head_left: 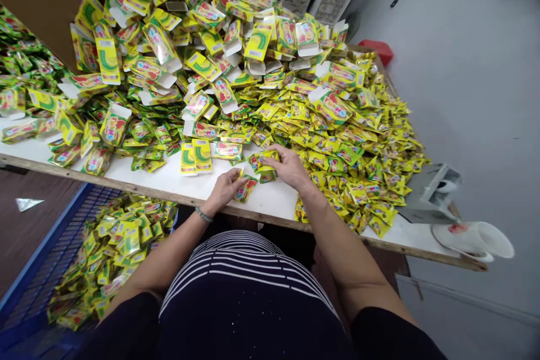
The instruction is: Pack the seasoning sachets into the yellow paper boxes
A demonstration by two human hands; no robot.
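My left hand [225, 190] is at the table's front edge, its thumb and fingers pinched on a small printed yellow-and-green packet [245, 190]. Whether that is a sachet or a little carton I cannot tell. Just to the right, my right hand [291, 169] reaches in with closed fingers on a yellow-and-green sachet [258, 161]. Another green sachet [267, 176] lies under those fingers. Behind my hands are a flat printed carton [228, 151] and two yellow cartons [196, 157] side by side on the white tabletop [270, 202].
Small cartons [206, 67], many with open flaps, are heaped at the back. Yellow sachets [358, 152] pile up on the right, beside a grey metal holder [430, 194] and a white cup-like container [476, 239]. A blue crate [63, 225] of filled cartons stands below left.
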